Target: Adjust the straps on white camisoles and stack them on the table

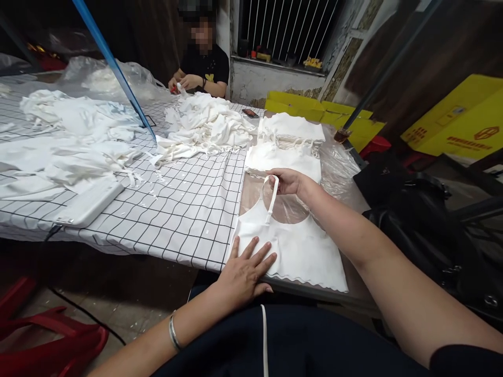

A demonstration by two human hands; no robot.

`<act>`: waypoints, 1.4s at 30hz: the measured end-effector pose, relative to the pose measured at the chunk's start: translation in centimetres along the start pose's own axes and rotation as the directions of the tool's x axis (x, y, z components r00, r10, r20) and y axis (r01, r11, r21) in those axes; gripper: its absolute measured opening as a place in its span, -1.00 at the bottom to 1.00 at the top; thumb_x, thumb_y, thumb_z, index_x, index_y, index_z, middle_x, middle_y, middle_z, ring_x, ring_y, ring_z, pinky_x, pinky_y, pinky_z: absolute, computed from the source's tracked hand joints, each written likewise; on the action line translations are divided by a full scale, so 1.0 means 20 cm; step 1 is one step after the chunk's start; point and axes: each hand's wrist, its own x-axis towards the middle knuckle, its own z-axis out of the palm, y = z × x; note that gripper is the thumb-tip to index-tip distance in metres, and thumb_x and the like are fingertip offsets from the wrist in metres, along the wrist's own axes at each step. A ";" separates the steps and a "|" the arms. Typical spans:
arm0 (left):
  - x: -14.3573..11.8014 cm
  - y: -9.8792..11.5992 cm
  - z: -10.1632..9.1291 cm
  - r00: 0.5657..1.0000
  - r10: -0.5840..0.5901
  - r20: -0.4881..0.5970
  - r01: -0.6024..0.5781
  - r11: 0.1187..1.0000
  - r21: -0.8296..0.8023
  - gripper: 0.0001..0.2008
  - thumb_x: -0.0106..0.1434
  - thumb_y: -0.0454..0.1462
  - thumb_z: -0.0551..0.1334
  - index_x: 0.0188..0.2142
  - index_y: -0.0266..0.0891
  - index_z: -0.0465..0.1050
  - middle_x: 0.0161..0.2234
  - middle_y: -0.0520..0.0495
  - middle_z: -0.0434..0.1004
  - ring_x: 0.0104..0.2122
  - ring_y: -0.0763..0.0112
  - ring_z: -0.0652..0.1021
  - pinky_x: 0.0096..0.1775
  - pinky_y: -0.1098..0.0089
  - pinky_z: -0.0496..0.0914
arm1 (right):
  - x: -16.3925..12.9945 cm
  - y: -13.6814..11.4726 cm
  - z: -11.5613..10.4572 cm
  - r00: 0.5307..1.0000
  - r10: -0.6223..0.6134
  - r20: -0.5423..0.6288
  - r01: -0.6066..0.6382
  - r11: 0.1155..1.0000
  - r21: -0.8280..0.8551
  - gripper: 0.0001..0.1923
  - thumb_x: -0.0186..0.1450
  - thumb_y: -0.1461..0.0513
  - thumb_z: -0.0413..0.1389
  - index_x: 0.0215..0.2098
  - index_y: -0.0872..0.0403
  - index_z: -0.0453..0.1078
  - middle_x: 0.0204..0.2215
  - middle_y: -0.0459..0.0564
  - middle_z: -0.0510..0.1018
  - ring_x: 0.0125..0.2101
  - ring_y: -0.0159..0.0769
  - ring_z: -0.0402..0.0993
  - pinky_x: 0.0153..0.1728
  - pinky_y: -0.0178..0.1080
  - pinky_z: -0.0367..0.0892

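— What sits nearest the camera?
— The person's left hand (247, 270), a bangle on the wrist, lies flat with fingers spread on the lower hem of a white camisole top (298, 246); it presses and grips nothing; the top lies spread at the near edge of the table (184, 209), partly on clear plastic sheeting (338, 162).

— And the other hand?
— The right hand (288, 181) reaches over the top's neckline; its fingers are curled shut, pinching the top end of a white shoulder strap (272, 201), which runs taut down to the garment.

— Beyond that?
— Just past the right hand stands a stack of folded white tops (288, 144); to its left, a loose heap of white garments (204, 128) on the checked tablecloth; a flat white pouch (88, 204) rests near the left edge; more white cloth (66, 136) spreads behind it.

— Anyone else?
— At the far end a co-worker in a black shirt (208, 65) handles white fabric; yellow boxes (463, 120) stand at right.
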 end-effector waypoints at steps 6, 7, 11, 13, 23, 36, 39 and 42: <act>0.00 0.00 0.01 1.000 0.002 -0.023 -0.002 1.000 0.026 -0.28 0.28 0.20 0.01 0.34 0.00 0.08 0.33 -0.10 0.13 0.32 -0.07 0.11 0.25 -0.28 -0.10 | 0.02 0.07 0.06 0.994 -0.043 -0.096 0.060 0.980 0.188 -0.70 0.36 0.11 0.05 -0.47 0.09 0.33 -0.71 -0.20 0.29 -0.71 -0.49 0.08 -0.61 -0.38 0.05; 0.00 0.00 0.01 1.000 0.003 -0.025 -0.002 0.999 0.034 -0.28 0.28 0.20 0.02 0.34 0.00 0.07 0.33 -0.11 0.13 0.32 -0.06 0.11 0.25 -0.27 -0.10 | 0.02 0.07 0.07 0.996 -0.037 -0.079 0.048 0.987 0.153 -0.71 0.36 0.12 0.06 -0.46 0.09 0.36 -0.72 -0.21 0.27 -0.72 -0.50 0.05 -0.61 -0.38 0.04; 0.00 0.00 0.00 1.000 0.002 -0.014 -0.002 1.000 0.027 -0.29 0.29 0.20 0.00 0.34 0.01 0.08 0.34 -0.10 0.13 0.32 -0.06 0.12 0.26 -0.25 -0.12 | 0.03 0.06 0.06 0.997 0.015 -0.079 -0.033 0.974 -0.225 -0.64 0.31 0.10 0.14 -0.57 0.12 0.36 -0.75 -0.18 0.21 -0.73 -0.55 -0.06 -0.66 -0.39 -0.05; 0.00 0.00 -0.01 1.000 -0.001 -0.004 0.001 1.000 0.010 -0.30 0.30 0.19 0.00 0.33 0.00 0.09 0.33 -0.11 0.13 0.32 -0.06 0.12 0.26 -0.25 -0.13 | 0.01 0.04 0.04 0.992 -0.028 -0.122 -0.031 0.891 -0.453 -0.63 0.25 0.10 0.22 -0.62 0.12 0.37 -0.77 -0.17 0.18 -0.73 -0.55 -0.07 -0.67 -0.38 -0.10; 0.00 0.01 0.01 1.000 -0.003 -0.017 0.004 1.000 0.028 -0.28 0.28 0.18 0.05 0.34 0.02 0.06 0.34 -0.09 0.11 0.33 -0.05 0.10 0.25 -0.26 -0.11 | -0.11 -0.04 -0.05 1.000 -0.017 0.011 0.020 0.914 -0.406 -0.61 0.16 0.14 0.32 -0.60 0.09 0.22 -0.73 -0.20 0.25 -0.73 -0.58 -0.08 -0.66 -0.38 -0.08; 0.00 0.00 0.02 1.000 -0.005 0.006 0.005 1.000 0.016 -0.26 0.27 0.18 0.06 0.35 0.01 0.03 0.35 -0.09 0.09 0.33 -0.06 0.09 0.24 -0.28 -0.10 | 0.18 0.12 0.11 0.959 -0.203 -0.198 0.161 0.965 -0.207 -0.66 0.03 0.41 0.32 -0.39 0.06 0.26 -0.53 -0.10 0.56 -0.68 -0.53 0.24 -0.64 -0.41 0.17; 0.00 0.00 0.02 1.000 -0.001 0.014 0.001 1.000 0.017 -0.25 0.27 0.17 0.08 0.35 0.00 0.02 0.35 -0.12 0.09 0.33 -0.08 0.08 0.25 -0.26 -0.13 | 0.23 0.13 0.12 0.933 -0.234 -0.272 0.135 0.931 -0.340 -0.66 -0.01 0.37 0.38 -0.45 0.06 0.28 -0.65 -0.13 0.50 -0.68 -0.46 0.31 -0.64 -0.39 0.20; -0.01 0.00 0.03 1.000 -0.004 0.015 0.003 1.000 0.022 -0.24 0.26 0.17 0.09 0.36 0.00 0.01 0.35 -0.14 0.09 0.33 -0.09 0.08 0.25 -0.28 -0.14 | 0.25 0.09 0.12 0.902 -0.292 -0.318 0.115 0.873 -0.474 -0.69 0.00 0.30 0.40 -0.55 0.06 0.32 -0.75 -0.17 0.39 -0.71 -0.46 0.29 -0.65 -0.38 0.17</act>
